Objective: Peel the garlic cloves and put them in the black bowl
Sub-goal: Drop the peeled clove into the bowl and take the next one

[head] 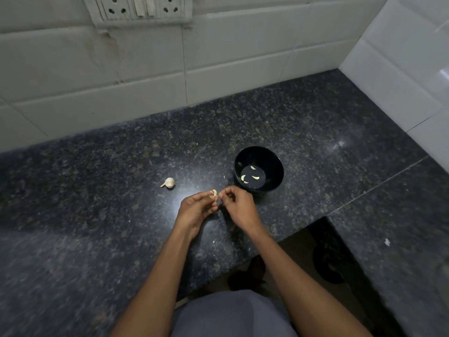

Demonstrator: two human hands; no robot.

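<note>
My left hand (197,208) pinches a small garlic clove (214,192) between thumb and fingertips, just above the dark granite counter. My right hand (239,206) meets it from the right, its fingertips pinching at the clove's skin. The black bowl (274,164) stands right behind my right hand and holds several peeled cloves (255,177) on its flat bottom. A partly stripped garlic bulb (169,182) lies on the counter to the left of my hands.
The granite counter (97,190) runs to a white tiled wall (218,69) at the back and right. A socket plate (141,8) is on the wall. The counter's front edge (279,242) cuts in near my right forearm, with floor below.
</note>
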